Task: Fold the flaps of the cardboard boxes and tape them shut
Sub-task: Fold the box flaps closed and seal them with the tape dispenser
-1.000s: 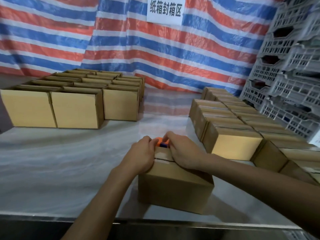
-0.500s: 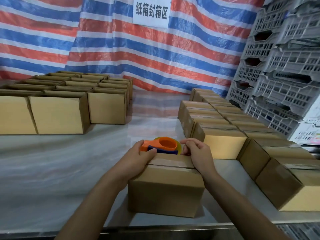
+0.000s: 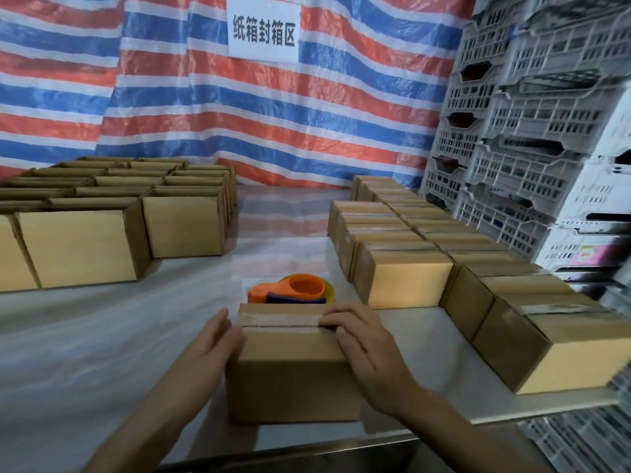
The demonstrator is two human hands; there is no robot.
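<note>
Since tape (image 3: 282, 320) covers the seam, the box (image 3: 293, 370) is getting pressed smooth.
Left hand (image 3: 215, 343) and right hand (image 3: 358, 339) press with flat fingers, holding nothing; next, lift it aside.

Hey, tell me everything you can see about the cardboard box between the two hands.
The cardboard box stands upright on the pale table, near its front edge. It is plain brown card with the flaps folded shut and a strip of clear tape along the top seam. The left hand lies flat against its left side, and the right hand rests on the top right corner, fingers over the tape's end. An orange tape dispenser lies just behind it.
</note>
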